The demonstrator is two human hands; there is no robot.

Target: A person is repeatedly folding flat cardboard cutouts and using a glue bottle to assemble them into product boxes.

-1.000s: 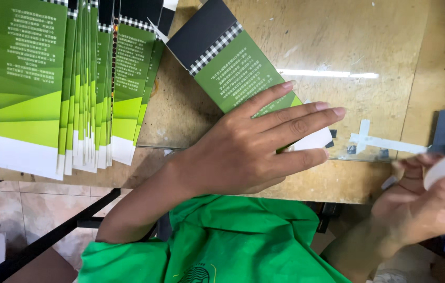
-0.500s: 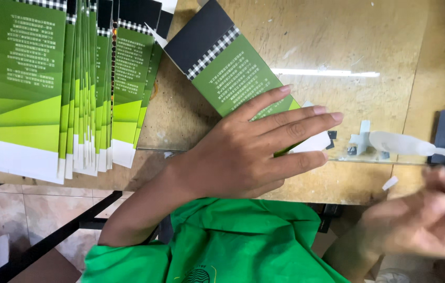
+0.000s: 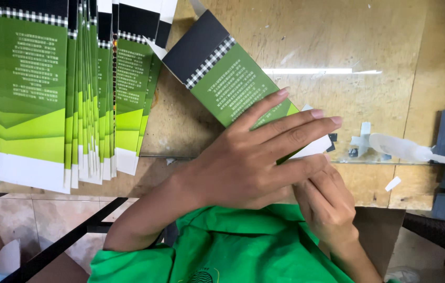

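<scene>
Since it lies flat in the head view, the folded carton (image 3: 233,84) at centre frame looks light, thin and bendable, best taken by its edges. The left hand (image 3: 254,162) presses it to the counter (image 3: 400,36), fingers spread, gripping nothing. The right hand (image 3: 327,204) pinches its lower white end, beneath the left.

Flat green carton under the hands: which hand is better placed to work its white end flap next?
Right, probably. The right hand already has its fingertips at the white flap of the flat carton. The left hand lies spread across the carton, pinning it to the table.
</scene>
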